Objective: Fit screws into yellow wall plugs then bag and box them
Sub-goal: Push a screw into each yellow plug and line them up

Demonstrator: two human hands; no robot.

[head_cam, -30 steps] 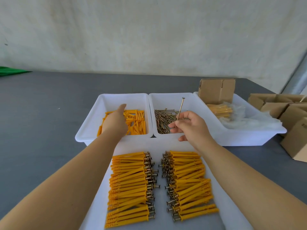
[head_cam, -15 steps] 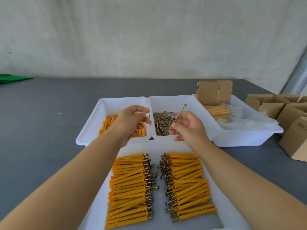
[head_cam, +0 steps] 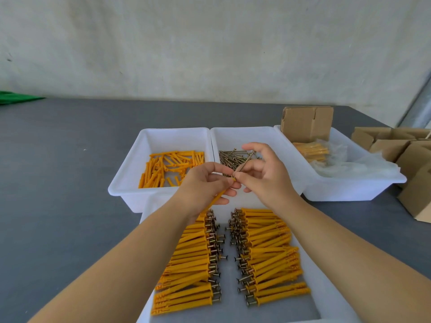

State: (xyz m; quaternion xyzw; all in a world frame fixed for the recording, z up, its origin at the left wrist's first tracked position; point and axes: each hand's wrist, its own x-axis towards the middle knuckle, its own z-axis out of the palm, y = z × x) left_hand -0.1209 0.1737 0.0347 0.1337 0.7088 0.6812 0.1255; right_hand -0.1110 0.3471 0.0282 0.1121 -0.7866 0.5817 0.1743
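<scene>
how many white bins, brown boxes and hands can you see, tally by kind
white bins: 3, one with plugs, one with screws, one with bags
cardboard boxes, counting only whole, clear ones: 1 in the bag bin; the cluster at right is too overlapped to count
hands: 2, left hand, right hand
total: 6

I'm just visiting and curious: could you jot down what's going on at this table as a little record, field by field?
Left hand: holds one yellow wall plug
Right hand: pinches a screw, tip at the plug's open end
Left bin: loose plugs
Middle bin: loose screws
Right bin: bagged plugs, clear plastic bags, a cardboard box
Near tray: two rows of finished plugs, screw heads facing the middle
Far right: more cardboard boxes
</scene>
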